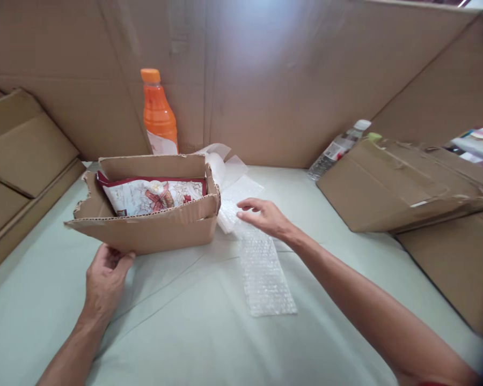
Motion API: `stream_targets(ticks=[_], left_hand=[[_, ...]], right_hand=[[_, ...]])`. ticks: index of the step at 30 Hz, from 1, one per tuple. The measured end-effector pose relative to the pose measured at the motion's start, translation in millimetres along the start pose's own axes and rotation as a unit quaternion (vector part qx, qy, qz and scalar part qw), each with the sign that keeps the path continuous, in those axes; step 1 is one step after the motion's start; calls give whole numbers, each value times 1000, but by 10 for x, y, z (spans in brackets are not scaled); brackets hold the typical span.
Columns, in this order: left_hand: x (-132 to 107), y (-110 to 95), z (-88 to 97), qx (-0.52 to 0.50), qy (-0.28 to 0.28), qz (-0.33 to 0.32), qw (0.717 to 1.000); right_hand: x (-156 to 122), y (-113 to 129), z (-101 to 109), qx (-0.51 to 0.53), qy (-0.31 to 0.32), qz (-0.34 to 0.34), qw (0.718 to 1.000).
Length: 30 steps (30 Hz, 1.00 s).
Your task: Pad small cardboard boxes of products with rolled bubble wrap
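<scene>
An open cardboard box (153, 236) with ragged top edges stands left of the middle. Inside it rests a white packet (156, 195) with a dark red border and a printed floral pattern. At the box's lower left corner is my left hand (104, 273), gripping its bottom edge, with some fingertips hidden beneath it. My right hand (263, 215) hovers to the right of the box, thumb and fingers apart and holding nothing. Below and beside that hand lies a strip of clear bubble wrap (265, 276), running back to a crumpled heap against the box's right end.
Behind the box stands a bottle of orange drink (160, 115). A clear bottle (338, 150) leans at the back right by a closed carton (386, 182). More cardboard (24, 145) borders the left side, and a tall cardboard wall (265, 80) closes the back.
</scene>
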State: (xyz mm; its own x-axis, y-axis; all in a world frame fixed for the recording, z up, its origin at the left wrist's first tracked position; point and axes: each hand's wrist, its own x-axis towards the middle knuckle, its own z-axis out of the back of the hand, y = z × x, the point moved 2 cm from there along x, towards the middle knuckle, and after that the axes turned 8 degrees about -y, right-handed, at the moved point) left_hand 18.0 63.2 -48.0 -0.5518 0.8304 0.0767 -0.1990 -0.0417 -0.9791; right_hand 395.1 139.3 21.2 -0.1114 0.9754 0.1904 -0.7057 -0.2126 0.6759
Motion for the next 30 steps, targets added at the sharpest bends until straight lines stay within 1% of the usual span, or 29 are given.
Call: stream_targets(ticks=[1,3,5,6,7,9,11,12,13,15,17,18,19,21,23,25,26,27,28,30], left_hand=[[-1,2,1,2,-1,-7,1000],[-2,3,2,9,-9,-15,1000],[-3,-1,4,14,-19,-16,1000],[-2,-6,4,17,-19,-16,1000],[-2,-12,3,18,-15,-17,1000],[-3,-28,2,12,-1,-23,1000],[-5,-45,1,1,9,-29,1000],[-5,-52,1,-3,12,-31,999],[-3,-57,0,-7,13,-31,999],[6,-61,-4,-12,19,-32,999],[17,-63,-2,-18,20,-30,999],[19,-69,8,-19,15,-28,999],[13,-81,29,-17,3,-28,999],[-40,-136,102,10,-27,-36,999],[-172,-236,204,59,-57,-66,994],[-390,-370,301,105,-83,-126,983],[-523,-439,331,119,-87,-166,975],[-663,-505,343,125,-79,-208,967],[-804,-561,333,125,-55,-248,959],[-1062,-637,257,122,25,-302,945]], right_hand=[[0,32,-136,-19,11,14,1000],[-12,85,-373,-70,5,37,997],[-13,110,-501,-105,-17,48,993],[-10,111,-509,-111,-27,48,992],[-13,109,-477,-109,-40,49,992],[-65,105,-326,-99,-68,66,991],[-206,111,-134,-102,-92,103,985],[-308,117,-54,-109,-92,127,982],[-424,121,5,-118,-79,148,979],[-677,121,59,-129,-21,169,977],[-915,118,61,-112,42,160,980],[-1014,118,62,-94,61,142,983],[-1095,119,68,-74,69,116,988],[-1205,123,107,-34,54,58,996],[-1256,114,169,-11,18,-2,1000],[-1267,86,216,-12,-1,-49,999],[-1260,68,223,-21,-2,-63,998],[-1246,50,217,-35,-2,-70,997],[-1224,36,198,-52,-4,-68,996],[-1161,19,123,-99,-20,-50,994]])
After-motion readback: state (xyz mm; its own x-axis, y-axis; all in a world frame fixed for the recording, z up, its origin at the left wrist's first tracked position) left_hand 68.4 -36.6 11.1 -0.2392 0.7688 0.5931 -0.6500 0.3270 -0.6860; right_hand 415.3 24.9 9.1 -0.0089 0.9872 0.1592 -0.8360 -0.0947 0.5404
